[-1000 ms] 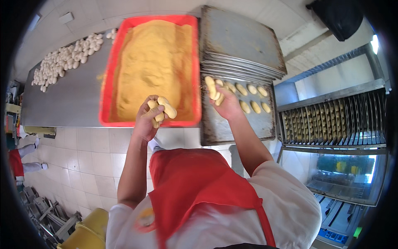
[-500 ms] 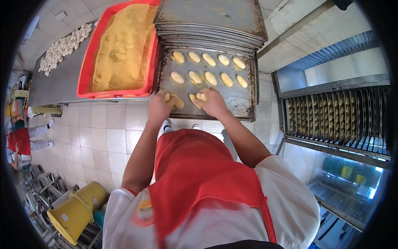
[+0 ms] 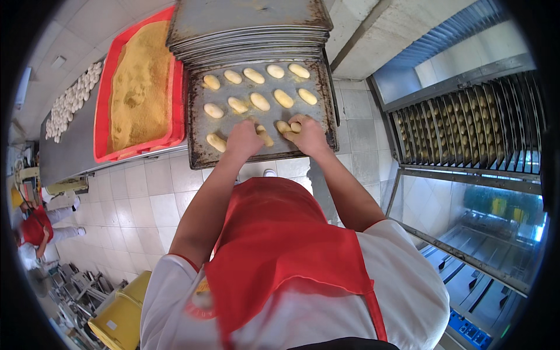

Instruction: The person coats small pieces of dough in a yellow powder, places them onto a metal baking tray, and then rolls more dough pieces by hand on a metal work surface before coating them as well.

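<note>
Several oblong, crumb-dusted dough pieces (image 3: 259, 100) lie in two rows on the worn metal tray (image 3: 199, 93), plus a single piece (image 3: 216, 142) at its lower left. My left hand (image 3: 247, 138) is closed around dough at the lower row, with a piece (image 3: 265, 138) showing beside its fingertips. My right hand (image 3: 306, 137) has its fingers curled on dough pieces (image 3: 283, 127) at the lower right of the tray. The red tub (image 3: 102, 126) of yellow crumbs (image 3: 140, 81) sits left of the tray.
Stacked trays (image 3: 248, 17) stand behind. White dough balls (image 3: 73, 102) lie on the steel table (image 3: 81, 143). A loaded rack cabinet (image 3: 449, 125) with an open glass door (image 3: 455, 210) is on the right. A co-worker (image 3: 35, 230) is far left. Yellow buckets (image 3: 116, 318) are lower left.
Both hands have moved from in front of the tub and above the tray onto its lower row. A piece now rests at the lower left, left of my left hand. The view has shifted.
</note>
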The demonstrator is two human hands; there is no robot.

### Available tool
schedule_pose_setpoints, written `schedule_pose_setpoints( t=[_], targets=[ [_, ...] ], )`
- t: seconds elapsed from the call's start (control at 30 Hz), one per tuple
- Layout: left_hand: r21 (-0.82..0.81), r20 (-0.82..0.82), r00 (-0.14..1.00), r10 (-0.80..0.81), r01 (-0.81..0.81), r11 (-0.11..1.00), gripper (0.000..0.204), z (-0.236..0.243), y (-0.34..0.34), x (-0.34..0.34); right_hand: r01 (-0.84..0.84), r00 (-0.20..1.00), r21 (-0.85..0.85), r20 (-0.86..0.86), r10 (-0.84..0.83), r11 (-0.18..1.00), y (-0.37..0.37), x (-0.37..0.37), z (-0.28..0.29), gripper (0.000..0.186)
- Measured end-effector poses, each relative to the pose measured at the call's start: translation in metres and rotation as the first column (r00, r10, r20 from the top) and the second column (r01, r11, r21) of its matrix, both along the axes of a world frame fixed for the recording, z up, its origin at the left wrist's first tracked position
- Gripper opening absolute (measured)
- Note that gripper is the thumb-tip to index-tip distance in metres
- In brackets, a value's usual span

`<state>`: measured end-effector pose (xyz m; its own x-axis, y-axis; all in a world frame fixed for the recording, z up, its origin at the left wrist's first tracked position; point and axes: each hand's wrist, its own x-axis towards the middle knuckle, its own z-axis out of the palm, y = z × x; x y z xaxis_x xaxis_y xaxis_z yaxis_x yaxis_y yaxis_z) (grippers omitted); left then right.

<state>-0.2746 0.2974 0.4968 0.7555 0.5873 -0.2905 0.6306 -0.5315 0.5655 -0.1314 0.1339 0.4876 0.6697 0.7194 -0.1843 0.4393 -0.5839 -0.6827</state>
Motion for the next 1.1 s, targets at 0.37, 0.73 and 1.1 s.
schedule_pose_setpoints(
  t=[0.37,0.73,1.1],
  targets=[
    [0.135,-0.037,0.997,-0.073,0.077,0.988,0.035,-0.004,-0.012,-0.002,0.14,0.975,0.238,0.133,-0.175,0.961,-0.038,0.021,-0.021,0.023],
    [-0.052,0.489,0.64,0.593,-0.657,0.752,0.051,0.091,0.168,-0.123,-0.102,0.912,0.3,0.409,-0.031,0.948,-0.055,0.022,-0.035,0.018],
    [0.388,0.492,0.86,-0.135,-0.078,0.918,0.025,0.069,0.071,-0.094,-0.196,0.86,0.233,0.508,0.052,0.953,-0.008,-0.021,-0.034,0.035]
  ],
)
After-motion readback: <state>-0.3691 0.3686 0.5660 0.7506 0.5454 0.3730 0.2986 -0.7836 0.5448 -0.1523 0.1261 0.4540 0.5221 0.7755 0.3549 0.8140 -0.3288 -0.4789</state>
